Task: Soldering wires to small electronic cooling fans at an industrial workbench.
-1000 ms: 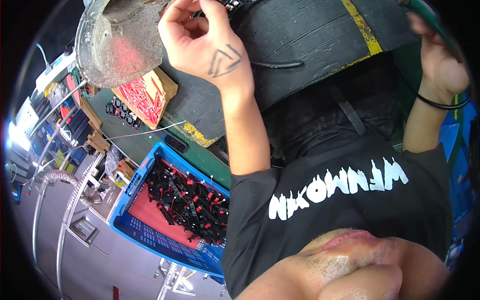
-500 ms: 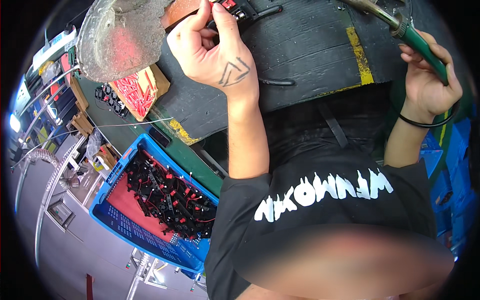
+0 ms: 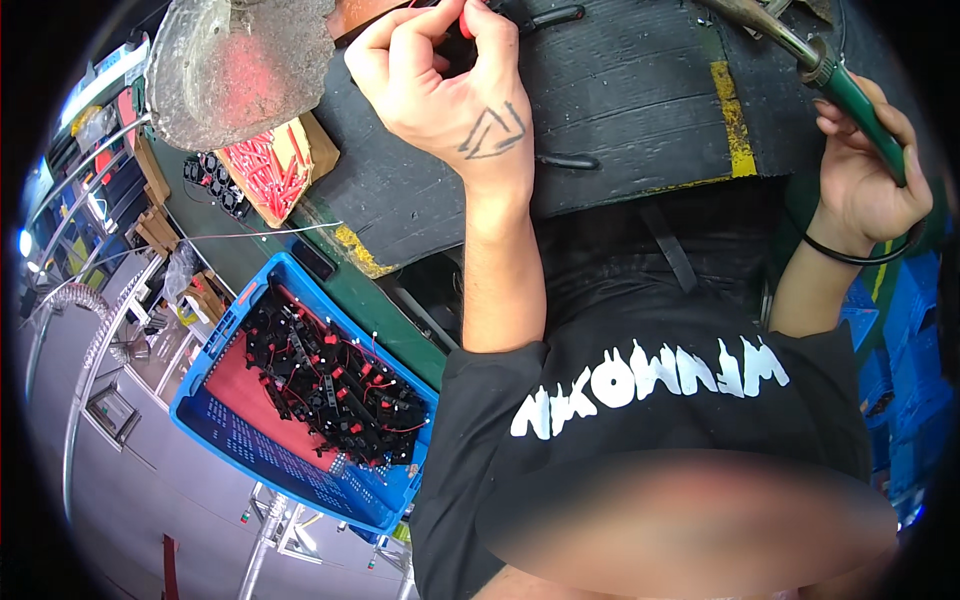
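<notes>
Near the top of the head view my left hand (image 3: 450,95) is closed, its thumb and fingers pinched on a small red piece (image 3: 465,24). Most of that piece, and whatever it meets, is hidden by the fingers or cut off at the upper edge. Under and beside this hand are dark parts and a black, rod-like end (image 3: 558,16). Over on the right, my right hand (image 3: 868,175) is wrapped round the green handle of a soldering iron (image 3: 850,108). Its metal shaft slants up and left, out of view.
A dark worktop (image 3: 640,120) bears yellow tape. Left of my hand hangs a cloudy, dirty clear shield (image 3: 235,75), above a carton of red tubes (image 3: 262,180) and black fan-like parts (image 3: 212,185). Below stands a blue crate (image 3: 300,500) with black wired parts. A black rod (image 3: 568,160) lies nearby.
The left hand has shifted slightly right and turned, now covering more of the parts beneath it. The right hand with the soldering iron has moved a little right and down.
</notes>
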The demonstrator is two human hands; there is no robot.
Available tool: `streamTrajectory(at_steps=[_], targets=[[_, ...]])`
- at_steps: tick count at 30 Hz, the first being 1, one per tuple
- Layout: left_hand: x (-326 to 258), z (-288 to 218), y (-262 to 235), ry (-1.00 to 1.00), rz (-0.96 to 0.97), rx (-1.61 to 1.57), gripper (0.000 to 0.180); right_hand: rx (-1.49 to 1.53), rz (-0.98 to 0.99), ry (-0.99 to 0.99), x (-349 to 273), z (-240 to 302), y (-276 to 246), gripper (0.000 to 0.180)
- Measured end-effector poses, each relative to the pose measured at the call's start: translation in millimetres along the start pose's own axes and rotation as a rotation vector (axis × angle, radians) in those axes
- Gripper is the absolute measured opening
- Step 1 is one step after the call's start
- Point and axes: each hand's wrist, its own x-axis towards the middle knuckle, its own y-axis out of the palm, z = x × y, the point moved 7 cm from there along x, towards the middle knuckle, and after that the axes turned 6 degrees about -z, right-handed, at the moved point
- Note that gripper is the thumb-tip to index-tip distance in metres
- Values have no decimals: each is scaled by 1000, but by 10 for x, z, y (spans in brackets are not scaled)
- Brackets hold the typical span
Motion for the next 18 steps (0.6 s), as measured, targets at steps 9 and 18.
streamTrajectory(at_steps=[9,18], targets=[[8,-43,-3,27,-12,63,9,-11,-3,5,5,5,-15,55],[-5,-35,14,42,-8,76,10,-13,-12,2,-4,0,-68,55]])
